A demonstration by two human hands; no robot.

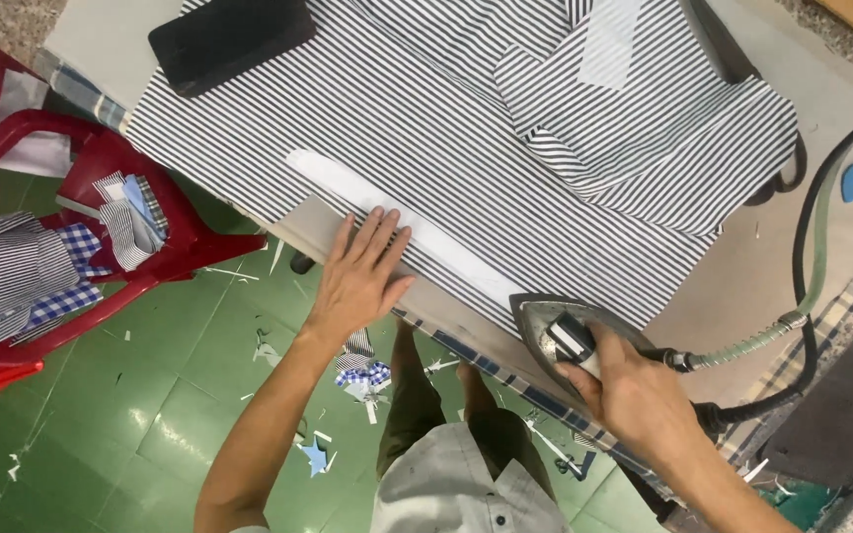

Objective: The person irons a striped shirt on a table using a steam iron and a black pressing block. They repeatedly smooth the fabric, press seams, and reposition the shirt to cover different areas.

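1. Green floor tiles (180,415) littered with fabric scraps lie below the padded surface (733,286), with a red plastic chair (150,247) holding striped and checked pieces at the left.
2. A black-and-white striped garment (426,128) lies spread over the surface, a white strip (417,232) laid along its near edge.
3. Judging by the iron (570,341) sitting at the strip's right end, most of the strip looks yet to be pressed.
4. The left hand (362,276) lies flat, fingers spread, pinning the strip and cloth edge.
5. The right hand (629,390) is clamped round the iron's handle; a hose (802,296) trails right.
6. A dark flat object (229,39) rests at the far left.
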